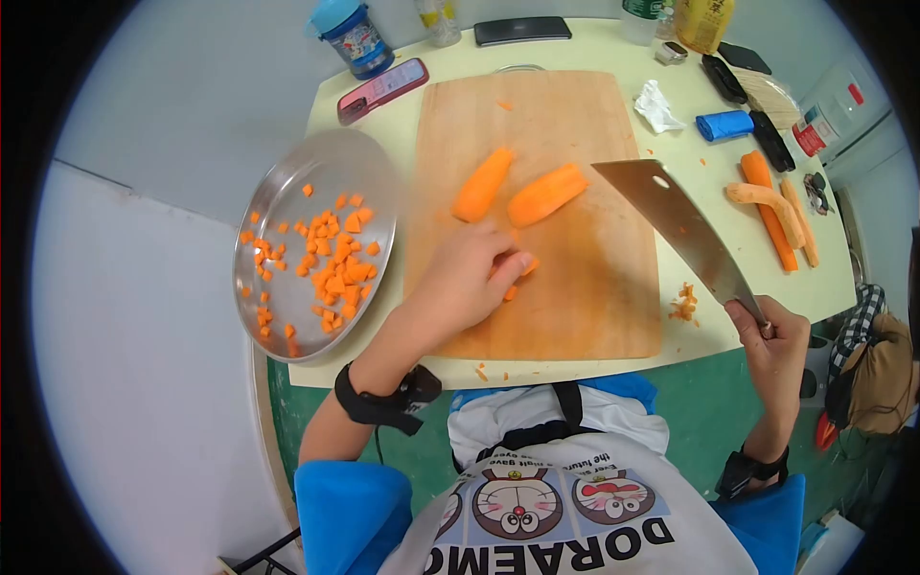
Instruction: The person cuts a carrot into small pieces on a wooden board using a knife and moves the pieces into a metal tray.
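Note:
My right hand (pixel 774 343) grips the handle of a cleaver (pixel 685 220), its broad blade raised over the right side of the wooden cutting board (pixel 575 316). Low on the board, my left hand (pixel 470 273) is closed with its fingers curled around carrot pieces (pixel 511 293); the fingers hide most of them. Just beyond it lie two peeled, cut carrot lengths, a left carrot chunk (pixel 483 185) and a right carrot chunk (pixel 548 195). To the left, a round metal tray (pixel 368 158) holds many diced carrot bits (pixel 335 278).
Whole carrots (pixel 767 206) lie at the table's right, near a blue roll (pixel 724 126) and a crumpled tissue (pixel 656 105). Carrot scraps (pixel 684 303) sit beside the board. Along the back are a phone (pixel 383 90), a blue bottle (pixel 356 43) and a black phone (pixel 522 31).

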